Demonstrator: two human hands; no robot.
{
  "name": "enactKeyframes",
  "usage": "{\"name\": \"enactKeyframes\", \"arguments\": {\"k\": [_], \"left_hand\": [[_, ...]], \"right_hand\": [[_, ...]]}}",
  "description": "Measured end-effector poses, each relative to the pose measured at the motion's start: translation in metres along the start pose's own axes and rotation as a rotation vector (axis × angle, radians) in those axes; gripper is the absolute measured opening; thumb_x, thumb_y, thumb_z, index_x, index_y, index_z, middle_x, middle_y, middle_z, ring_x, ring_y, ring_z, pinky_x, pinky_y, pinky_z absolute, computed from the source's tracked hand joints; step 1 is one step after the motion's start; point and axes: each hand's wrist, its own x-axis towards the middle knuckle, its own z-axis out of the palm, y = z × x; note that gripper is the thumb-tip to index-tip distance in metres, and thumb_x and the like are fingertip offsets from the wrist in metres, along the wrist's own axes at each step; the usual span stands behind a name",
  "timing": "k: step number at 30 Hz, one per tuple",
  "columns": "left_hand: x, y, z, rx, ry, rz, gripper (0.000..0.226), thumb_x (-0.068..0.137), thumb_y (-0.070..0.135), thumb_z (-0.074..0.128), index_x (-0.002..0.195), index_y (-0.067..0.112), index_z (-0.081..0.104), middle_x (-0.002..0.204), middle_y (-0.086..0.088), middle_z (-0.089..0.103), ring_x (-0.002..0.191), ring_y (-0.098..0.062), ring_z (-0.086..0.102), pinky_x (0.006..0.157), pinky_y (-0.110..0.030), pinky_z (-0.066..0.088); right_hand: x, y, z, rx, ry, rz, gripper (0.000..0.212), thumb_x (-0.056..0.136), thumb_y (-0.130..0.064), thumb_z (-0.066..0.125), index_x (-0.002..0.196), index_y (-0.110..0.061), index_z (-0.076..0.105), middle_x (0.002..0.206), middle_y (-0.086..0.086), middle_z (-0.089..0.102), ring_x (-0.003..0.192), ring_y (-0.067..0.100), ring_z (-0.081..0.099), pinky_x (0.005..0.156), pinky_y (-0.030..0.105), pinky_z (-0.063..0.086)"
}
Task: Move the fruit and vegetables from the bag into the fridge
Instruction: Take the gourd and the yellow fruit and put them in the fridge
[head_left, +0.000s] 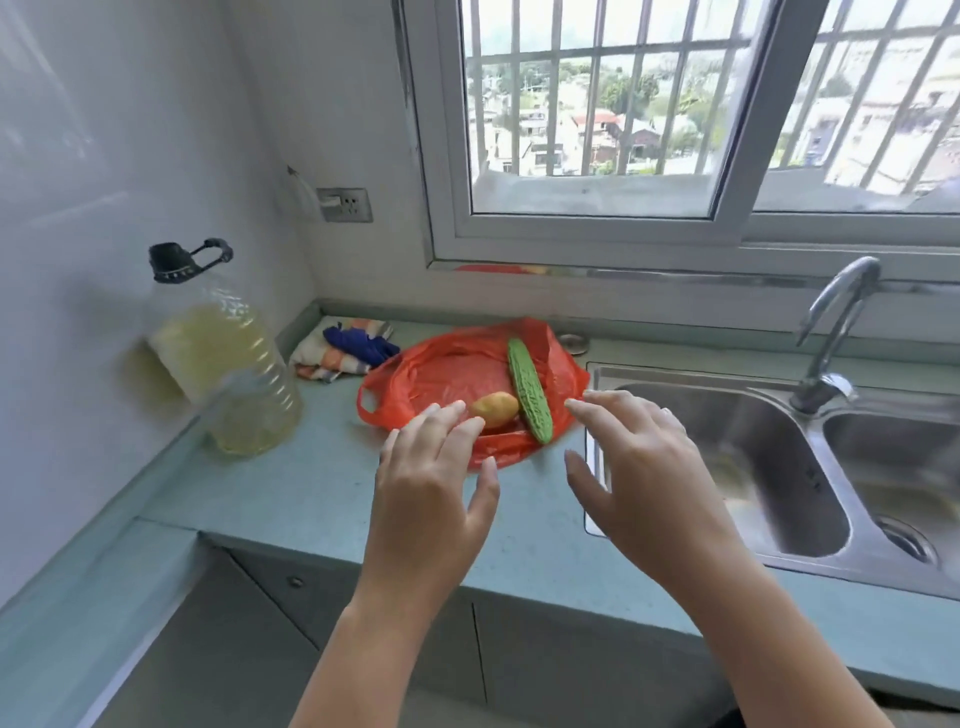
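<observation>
Counter (291, 483), left hand (431, 488) spread, hiding part of red bag (441, 374), right hand (639, 467) spread

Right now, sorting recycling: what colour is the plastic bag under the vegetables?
The thin plastic bag is orange-red, best in head view.

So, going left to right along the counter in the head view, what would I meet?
Oil bottle → folded cloth → potato → bitter gourd, both lying on the red bag → tap.
</observation>
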Motion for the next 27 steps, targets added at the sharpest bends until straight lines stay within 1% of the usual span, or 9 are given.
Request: {"name": "enactKeyframes", "arguments": {"k": [2, 6, 10, 15, 17, 19, 21, 24, 27], "left_hand": [[0.011, -0.015, 0.010, -0.017, -0.013, -0.020, 0.040, 0.085, 0.033, 0.042, 0.114, 0.012, 0.061, 0.123, -0.008, 0.059, 0.118, -0.027, 0.051, 0.099, -0.048, 0.040], [0.029, -0.042, 0.038, -0.043, -0.046, -0.028, 0.040, 0.085, 0.034, 0.043, 0.115, 0.014, 0.060, 0.126, -0.007, 0.057, 0.120, -0.025, 0.048, 0.099, -0.048, 0.041], [0.060, -0.066, 0.070, -0.069, -0.054, -0.059, 0.040, 0.084, 0.034, 0.042, 0.114, 0.013, 0.061, 0.125, -0.008, 0.057, 0.119, -0.027, 0.049, 0.098, -0.048, 0.041], [0.107, -0.091, 0.117, -0.014, -0.073, -0.051, 0.040, 0.083, 0.031, 0.042, 0.109, 0.010, 0.064, 0.122, -0.011, 0.059, 0.119, -0.031, 0.050, 0.098, -0.050, 0.038], [0.124, -0.102, 0.136, 0.013, -0.087, -0.056, 0.040, 0.081, 0.030, 0.043, 0.108, 0.010, 0.064, 0.122, -0.011, 0.060, 0.119, -0.031, 0.051, 0.097, -0.052, 0.039], [0.137, -0.114, 0.155, 0.018, -0.110, -0.072, 0.040, 0.081, 0.030, 0.043, 0.108, 0.010, 0.064, 0.122, -0.011, 0.060, 0.117, -0.031, 0.051, 0.097, -0.052, 0.040], [0.145, -0.125, 0.175, -0.009, -0.139, -0.106, 0.042, 0.080, 0.032, 0.044, 0.109, 0.010, 0.064, 0.122, -0.011, 0.060, 0.116, -0.031, 0.052, 0.097, -0.050, 0.040], [0.150, -0.138, 0.204, -0.054, -0.231, -0.155, 0.046, 0.080, 0.038, 0.043, 0.112, 0.011, 0.062, 0.124, -0.009, 0.058, 0.118, -0.030, 0.051, 0.100, -0.046, 0.037], [0.151, -0.148, 0.230, -0.109, -0.338, -0.212, 0.052, 0.080, 0.045, 0.042, 0.118, 0.014, 0.060, 0.129, -0.006, 0.055, 0.123, -0.026, 0.046, 0.104, -0.046, 0.035]], "right_hand": [[0.013, 0.001, 0.017, -0.001, -0.032, -0.005, 0.046, 0.078, -0.034, 0.041, 0.108, -0.010, 0.064, 0.106, 0.011, 0.066, 0.099, 0.033, 0.061, 0.085, 0.055, 0.048], [0.041, 0.012, 0.048, -0.010, -0.049, 0.025, 0.037, 0.075, -0.026, 0.055, 0.107, -0.009, 0.065, 0.105, 0.010, 0.066, 0.099, 0.033, 0.061, 0.086, 0.054, 0.047], [0.074, 0.031, 0.082, -0.006, -0.063, 0.024, 0.039, 0.075, -0.028, 0.052, 0.106, -0.009, 0.065, 0.105, 0.011, 0.066, 0.099, 0.032, 0.062, 0.084, 0.054, 0.048], [0.116, 0.067, 0.129, 0.002, -0.106, 0.043, 0.037, 0.073, -0.027, 0.054, 0.102, -0.008, 0.067, 0.099, 0.011, 0.067, 0.089, 0.033, 0.063, 0.078, 0.044, 0.049], [0.129, 0.084, 0.150, 0.022, -0.148, 0.070, 0.036, 0.072, -0.024, 0.059, 0.102, -0.007, 0.067, 0.099, 0.012, 0.067, 0.086, 0.035, 0.063, 0.077, 0.045, 0.050], [0.140, 0.102, 0.172, 0.037, -0.186, 0.080, 0.034, 0.070, -0.017, 0.069, 0.102, -0.006, 0.067, 0.098, 0.012, 0.066, 0.083, 0.036, 0.063, 0.075, 0.044, 0.051], [0.149, 0.116, 0.192, 0.050, -0.236, 0.086, 0.036, 0.069, -0.014, 0.074, 0.103, -0.005, 0.066, 0.098, 0.012, 0.066, 0.082, 0.036, 0.063, 0.073, 0.043, 0.051], [0.157, 0.132, 0.221, 0.068, -0.314, 0.099, 0.038, 0.071, -0.016, 0.072, 0.107, -0.005, 0.064, 0.098, 0.013, 0.065, 0.083, 0.036, 0.062, 0.071, 0.044, 0.052], [0.156, 0.144, 0.245, 0.105, -0.381, 0.155, 0.039, 0.074, -0.015, 0.069, 0.111, -0.004, 0.063, 0.100, 0.014, 0.064, 0.087, 0.036, 0.061, 0.073, 0.044, 0.051]]}}
